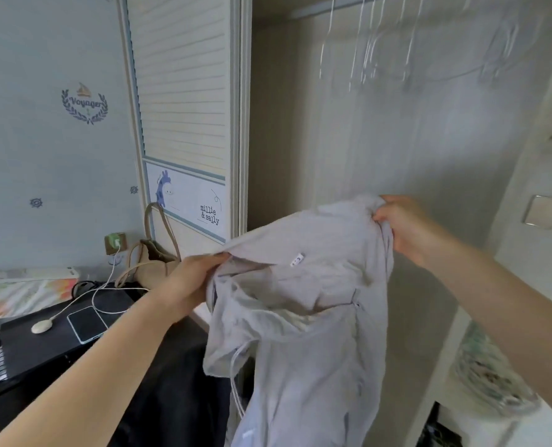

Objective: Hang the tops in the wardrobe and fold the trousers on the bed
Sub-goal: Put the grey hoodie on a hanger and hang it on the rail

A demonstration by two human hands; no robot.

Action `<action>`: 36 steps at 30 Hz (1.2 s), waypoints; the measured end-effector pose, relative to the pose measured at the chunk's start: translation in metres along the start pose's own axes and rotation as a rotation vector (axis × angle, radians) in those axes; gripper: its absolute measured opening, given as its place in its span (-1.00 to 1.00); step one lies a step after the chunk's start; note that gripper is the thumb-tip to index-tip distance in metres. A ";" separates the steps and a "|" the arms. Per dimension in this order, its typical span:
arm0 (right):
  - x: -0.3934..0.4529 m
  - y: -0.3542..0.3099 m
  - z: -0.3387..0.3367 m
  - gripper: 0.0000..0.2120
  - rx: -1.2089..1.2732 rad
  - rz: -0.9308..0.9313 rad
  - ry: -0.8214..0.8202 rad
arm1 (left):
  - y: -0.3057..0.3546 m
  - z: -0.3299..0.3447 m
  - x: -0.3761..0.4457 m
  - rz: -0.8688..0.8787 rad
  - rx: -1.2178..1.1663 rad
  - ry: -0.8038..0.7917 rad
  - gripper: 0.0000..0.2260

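I hold a pale grey shirt point(313, 317) up in front of the open wardrobe point(397, 156). My left hand point(190, 279) grips its collar edge at the left. My right hand point(400, 227) grips the shoulder higher up at the right. The shirt hangs down between my arms, its inside and a small white label showing. Several clear hangers point(377, 50) hang blurred on the rail at the top of the wardrobe. Dark clothing point(171, 382) lies below my left arm.
The sliding wardrobe door point(184, 108) stands at the left. A beige bag point(152, 262) leans against it. A black case point(42, 343) with a phone point(85, 324) and white cable lies lower left. Folded fabric point(490, 375) sits on a shelf at the right.
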State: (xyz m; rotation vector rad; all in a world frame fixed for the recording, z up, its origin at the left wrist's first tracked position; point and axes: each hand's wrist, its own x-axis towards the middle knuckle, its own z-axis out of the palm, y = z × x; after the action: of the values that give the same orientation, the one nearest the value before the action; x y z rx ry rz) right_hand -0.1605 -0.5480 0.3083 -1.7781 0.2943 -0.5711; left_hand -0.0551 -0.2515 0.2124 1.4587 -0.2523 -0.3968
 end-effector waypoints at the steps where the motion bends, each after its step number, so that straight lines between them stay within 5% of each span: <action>1: 0.003 0.010 -0.002 -0.67 -0.109 0.001 0.033 | 0.019 -0.004 -0.003 0.042 0.004 0.016 -0.79; 3: 0.007 0.030 -0.002 -0.67 -0.329 -0.028 0.007 | 0.055 -0.006 -0.008 0.112 0.019 0.068 -0.83; 5: 0.004 0.048 0.009 -0.89 -0.557 -0.043 -0.064 | 0.088 0.001 -0.013 0.161 0.029 0.070 -0.83; 7: -0.005 0.061 0.026 -0.85 -0.693 -0.074 -0.091 | 0.113 0.016 -0.019 0.196 0.084 0.009 -0.84; 12: -0.067 0.032 0.092 -0.45 -0.476 -0.218 -0.264 | 0.129 0.060 -0.029 0.206 0.335 -0.116 -0.89; 16: -0.073 0.038 0.125 -0.83 -0.604 -0.151 -0.276 | 0.128 0.059 -0.028 0.218 0.361 -0.148 -0.90; 21: -0.060 0.057 0.114 -0.67 -0.547 0.016 -0.339 | 0.130 0.021 -0.025 0.293 0.457 -0.172 -0.96; 27: -0.063 0.070 0.086 -0.74 -0.362 0.220 -0.464 | 0.115 -0.031 -0.017 0.327 1.431 -0.134 -0.72; 30: -0.069 0.047 0.076 -0.84 -0.078 0.241 -0.444 | 0.088 -0.050 0.009 0.578 1.820 0.288 -0.69; 32: -0.073 0.023 0.073 -0.87 0.040 0.190 -0.415 | 0.066 -0.062 0.025 0.433 1.808 0.311 -0.43; 34: -0.071 0.005 0.072 -0.83 0.039 0.077 -0.319 | 0.039 -0.066 0.031 0.023 1.654 0.025 -0.03; 36: -0.069 -0.010 0.072 -0.71 -0.051 -0.035 -0.215 | 0.009 -0.052 0.029 -0.097 1.560 -0.129 0.03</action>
State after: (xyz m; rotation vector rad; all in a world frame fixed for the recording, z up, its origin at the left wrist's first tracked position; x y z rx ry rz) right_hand -0.1822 -0.4526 0.2882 -1.8790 0.1300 -0.3954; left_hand -0.0068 -0.2155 0.2139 2.9808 -0.6770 -0.3596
